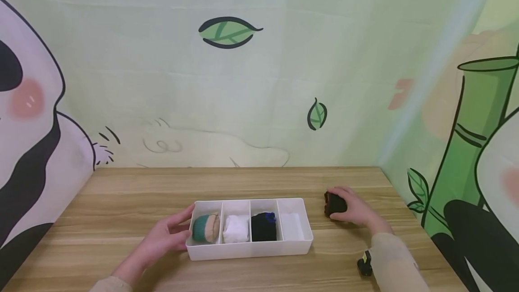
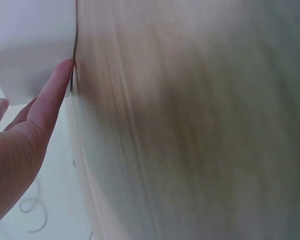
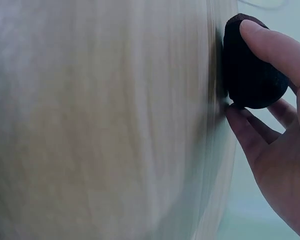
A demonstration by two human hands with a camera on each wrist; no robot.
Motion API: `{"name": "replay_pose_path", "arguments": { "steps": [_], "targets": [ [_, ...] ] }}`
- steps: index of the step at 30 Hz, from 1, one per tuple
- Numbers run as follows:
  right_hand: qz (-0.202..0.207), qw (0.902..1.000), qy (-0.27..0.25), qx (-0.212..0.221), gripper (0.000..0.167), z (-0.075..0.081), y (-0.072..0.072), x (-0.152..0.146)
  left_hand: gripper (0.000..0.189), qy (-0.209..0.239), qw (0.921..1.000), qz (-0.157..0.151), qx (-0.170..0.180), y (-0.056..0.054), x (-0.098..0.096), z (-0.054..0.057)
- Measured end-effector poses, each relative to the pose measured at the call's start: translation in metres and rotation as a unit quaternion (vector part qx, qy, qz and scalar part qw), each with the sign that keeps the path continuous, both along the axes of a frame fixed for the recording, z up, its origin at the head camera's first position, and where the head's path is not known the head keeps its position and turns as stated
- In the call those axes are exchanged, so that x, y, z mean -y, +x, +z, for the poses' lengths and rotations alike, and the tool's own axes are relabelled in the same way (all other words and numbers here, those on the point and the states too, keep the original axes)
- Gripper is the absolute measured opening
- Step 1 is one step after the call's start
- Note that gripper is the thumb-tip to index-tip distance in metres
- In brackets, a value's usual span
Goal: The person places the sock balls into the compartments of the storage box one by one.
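Observation:
A dark rolled-up pair of socks sits on the right side of the table. My right hand pinches it between thumb and fingers; the right wrist view shows the thumb across the top of the dark roll. To its left stands a white divided box. My left hand touches the box's left end with extended fingers. From left to right, its compartments hold a teal and beige sock roll, a white sock roll and a black one with blue. The rightmost compartment holds nothing.
The wooden table runs back to a green wall cloth printed with leaves, bamboo and pandas. A small black device sits by the right sleeve.

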State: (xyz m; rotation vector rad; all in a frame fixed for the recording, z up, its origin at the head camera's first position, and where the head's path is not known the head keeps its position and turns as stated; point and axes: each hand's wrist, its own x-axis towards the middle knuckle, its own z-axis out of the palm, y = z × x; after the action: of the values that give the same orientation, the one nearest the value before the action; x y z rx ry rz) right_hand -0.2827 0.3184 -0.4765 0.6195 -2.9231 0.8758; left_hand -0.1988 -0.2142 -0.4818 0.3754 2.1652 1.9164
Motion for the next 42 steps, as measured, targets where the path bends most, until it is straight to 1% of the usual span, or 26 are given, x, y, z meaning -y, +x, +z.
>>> {"name": "replay_pose_path", "arguments": {
  "steps": [9, 17, 27, 34, 38, 42],
  "targets": [
    [-0.013, 0.9999, -0.005, 0.003, 0.071, -0.006, 0.001, 0.001, 0.071, 0.003, 1.0, 0.001, -0.001, 0.0, 0.0, -0.001],
    [-0.018, 0.9996, -0.021, 0.0, 0.07, -0.003, 0.006, 0.006, 0.071, 0.002, 1.0, 0.004, -0.001, 0.0, 0.0, -0.001],
    [0.004, 0.9982, -0.048, -0.034, 0.068, 0.002, 0.013, 0.013, 0.07, 0.003, 1.0, 0.003, 0.0, 0.0, 0.0, 0.0],
    [0.027, 0.9953, -0.067, -0.064, 0.068, 0.005, 0.016, 0.015, 0.071, 0.003, 1.0, 0.006, 0.002, 0.0, -0.001, 0.001],
    [0.036, 0.9943, -0.077, -0.064, 0.07, 0.011, 0.019, 0.019, 0.071, 0.0, 1.0, 0.007, 0.001, 0.0, -0.001, 0.001],
    [0.045, 0.9933, -0.08, -0.07, 0.071, 0.021, 0.024, 0.026, 0.071, -0.001, 1.0, 0.007, 0.005, 0.0, -0.001, 0.001]
  ]
}}
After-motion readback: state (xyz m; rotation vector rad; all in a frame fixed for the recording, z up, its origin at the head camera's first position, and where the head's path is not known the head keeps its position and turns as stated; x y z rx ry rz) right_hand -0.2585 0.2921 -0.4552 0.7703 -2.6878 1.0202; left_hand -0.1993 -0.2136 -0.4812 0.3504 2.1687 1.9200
